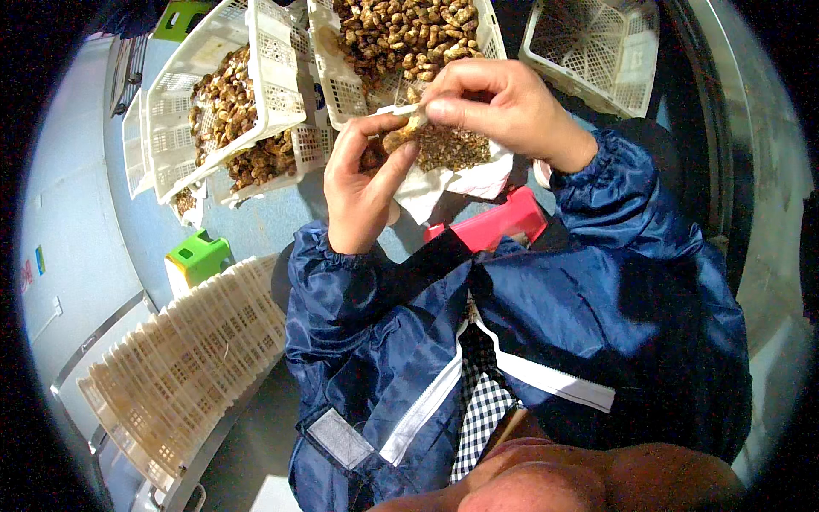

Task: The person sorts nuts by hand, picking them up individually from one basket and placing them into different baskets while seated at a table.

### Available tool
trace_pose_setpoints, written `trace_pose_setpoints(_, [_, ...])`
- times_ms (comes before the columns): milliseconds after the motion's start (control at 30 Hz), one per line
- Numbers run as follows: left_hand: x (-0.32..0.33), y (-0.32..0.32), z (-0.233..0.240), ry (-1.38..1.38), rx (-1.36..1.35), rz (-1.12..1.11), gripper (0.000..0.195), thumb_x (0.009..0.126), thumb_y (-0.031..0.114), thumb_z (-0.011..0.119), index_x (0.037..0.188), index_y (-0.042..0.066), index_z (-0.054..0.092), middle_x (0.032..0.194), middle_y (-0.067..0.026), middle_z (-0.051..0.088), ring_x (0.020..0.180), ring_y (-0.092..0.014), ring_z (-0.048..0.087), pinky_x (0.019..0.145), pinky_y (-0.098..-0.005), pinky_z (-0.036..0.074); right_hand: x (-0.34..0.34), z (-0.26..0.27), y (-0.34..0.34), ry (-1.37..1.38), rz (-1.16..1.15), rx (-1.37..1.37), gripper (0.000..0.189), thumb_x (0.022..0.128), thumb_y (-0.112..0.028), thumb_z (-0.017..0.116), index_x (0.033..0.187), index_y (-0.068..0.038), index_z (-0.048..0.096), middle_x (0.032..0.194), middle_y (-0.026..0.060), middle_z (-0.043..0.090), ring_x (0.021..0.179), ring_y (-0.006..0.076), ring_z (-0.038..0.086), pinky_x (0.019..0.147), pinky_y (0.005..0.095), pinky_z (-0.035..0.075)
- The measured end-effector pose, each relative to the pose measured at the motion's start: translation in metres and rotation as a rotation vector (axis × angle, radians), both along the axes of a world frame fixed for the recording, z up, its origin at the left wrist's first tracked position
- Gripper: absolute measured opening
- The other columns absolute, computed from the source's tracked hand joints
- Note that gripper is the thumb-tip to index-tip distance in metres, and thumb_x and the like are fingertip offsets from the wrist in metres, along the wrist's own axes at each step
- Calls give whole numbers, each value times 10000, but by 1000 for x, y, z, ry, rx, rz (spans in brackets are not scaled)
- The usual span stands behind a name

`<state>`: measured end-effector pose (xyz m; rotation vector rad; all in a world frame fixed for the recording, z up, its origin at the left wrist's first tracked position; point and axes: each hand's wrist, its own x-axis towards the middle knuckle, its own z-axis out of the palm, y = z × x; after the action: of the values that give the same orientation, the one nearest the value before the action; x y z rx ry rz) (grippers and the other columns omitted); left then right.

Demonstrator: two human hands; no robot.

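Between thumb and fingers, my left hand [361, 179] holds a small brown mushroom [400, 137] with a pale stem. My right hand [505, 105] pinches the upper end of that stem, so both hands meet at the mushroom. Its exact tip is partly hidden by my right fingers. Just below and behind the hands, brown and pale trimmings [451, 150] lie on a white liner [422, 195]. Beyond them, a white plastic crate [329, 64] holds a heap of brown mushrooms [409, 32].
To the left, another white crate [275, 70] of mushrooms sits tilted above more mushrooms [265, 160]. An openwork crate [592, 51] stands at the upper right. A red plastic stool [499, 221], a green stool [198, 256] and a long stack of nested crates [192, 358] are nearer me.
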<state>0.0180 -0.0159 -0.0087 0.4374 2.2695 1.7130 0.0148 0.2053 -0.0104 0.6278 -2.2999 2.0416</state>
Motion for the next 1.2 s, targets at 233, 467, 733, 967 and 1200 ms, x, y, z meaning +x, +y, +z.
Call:
trace_pose_setpoints(233, [0, 4, 1, 70, 26, 70, 284, 796, 48, 697, 1057, 1, 595, 962, -64, 565, 870, -125, 562, 752, -243, 453, 1, 0, -3, -76, 25, -13, 143, 882, -143, 656, 857, -6, 627, 882, 13, 618, 821, 70, 546, 721, 227, 438])
trace_pose_setpoints(467, [-5, 4, 3, 482, -225, 22, 293, 734, 8, 719, 1009, 12, 617, 937, -110, 581, 866, -228, 587, 756, -302, 476, 1, 2, -6, 207, 2, 92, 144, 870, -118, 654, 800, 0, 609, 885, 49, 633, 828, 104, 567, 720, 256, 445])
trace_pose_setpoints(733, [-2, 10, 4, 702, -307, 78, 343, 665, -9, 738, 987, 42, 630, 906, -119, 572, 835, -280, 580, 721, -351, 483, 3, 0, -7, 68, -3, 16, 201, 873, -132, 655, 740, 0, 581, 866, 52, 641, 812, 110, 566, 702, 269, 446])
trace_pose_setpoints(967, [3, 13, 8, 752, -363, 128, 340, 650, -22, 747, 966, 46, 642, 882, -117, 586, 820, -276, 577, 716, -344, 480, 3, 2, -8, -300, 27, -149, 174, 867, -144, 665, 770, -12, 607, 838, 32, 629, 787, 104, 558, 702, 260, 444])
trace_pose_setpoints(1200, [-1, 9, 2, 732, -306, 77, 320, 682, -9, 748, 977, 23, 628, 922, -95, 591, 822, -221, 580, 702, -314, 478, -1, -4, -4, -530, 86, -325, 181, 859, -145, 671, 760, -14, 596, 880, 54, 623, 821, 106, 552, 727, 250, 433])
